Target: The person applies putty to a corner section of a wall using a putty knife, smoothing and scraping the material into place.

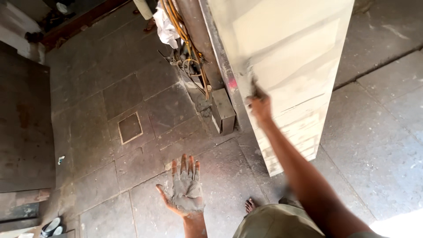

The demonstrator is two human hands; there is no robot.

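The right hand (261, 107) has its fingers closed around a small tool (254, 88) pressed to the edge of a tall pale panel (291, 66) leaning upright, a red mark on its left edge. The left hand (185, 189), palm up with fingers spread, carries grey putty (187, 192). A metal box (222, 111) and yellow cables (185, 35) crowd the panel's left; the stone floor (132, 101) lies open beyond.

A tall panel (286, 66) stood at far right, with a metal box (222, 110) and tangled cables (189, 53) just left of it. The right hand (260, 105) touched the panel's near-left edge; the left hand (185, 189) hung near, over the floor (110, 110).
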